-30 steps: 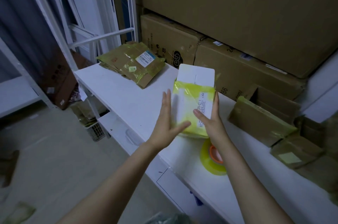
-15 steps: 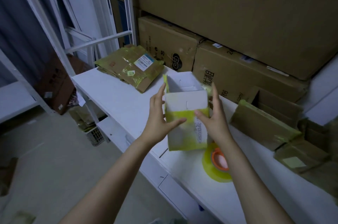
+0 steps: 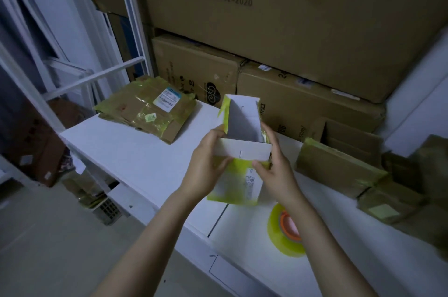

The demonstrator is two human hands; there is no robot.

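Nearest the camera, at about five o'clock from the work, a roll of clear tape (image 3: 286,231) lies flat on the white surface (image 3: 135,158), partly hidden by the right forearm. Just beyond it both hands clamp a small white box (image 3: 238,182) banded in yellow tape, held up with its open mouth tipped away. The left hand (image 3: 206,173) wraps the nine o'clock side and the right hand (image 3: 275,175) the three o'clock side, with thumbs pressed on the near face. Flattened cartons (image 3: 339,165) lie at three o'clock, a taped flat stack (image 3: 148,107) at ten o'clock, and big brown cartons (image 3: 291,37) at twelve. The card looks thin, so a hard squeeze could buckle the walls or tear the near flap. The glossy tape could let the box slip onto the roll or off the front edge.
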